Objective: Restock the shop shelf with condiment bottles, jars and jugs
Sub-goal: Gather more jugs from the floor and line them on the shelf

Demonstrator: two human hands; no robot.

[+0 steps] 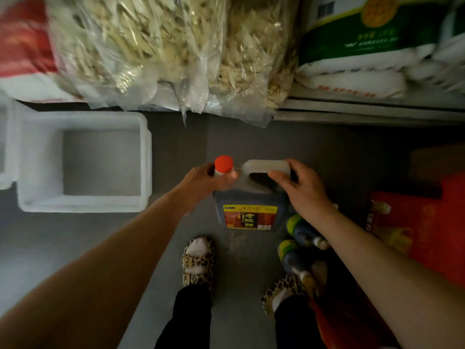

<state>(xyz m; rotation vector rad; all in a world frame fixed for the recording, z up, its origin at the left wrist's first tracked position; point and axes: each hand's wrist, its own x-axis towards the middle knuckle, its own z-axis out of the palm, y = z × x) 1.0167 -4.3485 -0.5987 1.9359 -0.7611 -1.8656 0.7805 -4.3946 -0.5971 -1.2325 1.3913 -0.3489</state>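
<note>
Jug (250,205) of dark vinegar is held above the floor (327,147): its neck is gripped by the left hand (211,178), its handle by the right hand (302,187). Two bottles (299,238) lie just right; a white bin (83,161) stands left, bagged goods (163,51) ahead.

Bare floor (327,147) ahead; white bin (83,161) left; bottles (302,230) right.

Dim grey floor (327,152), white plastic tub (37,172) at left, stocked shelf edge (364,109) above.
</note>
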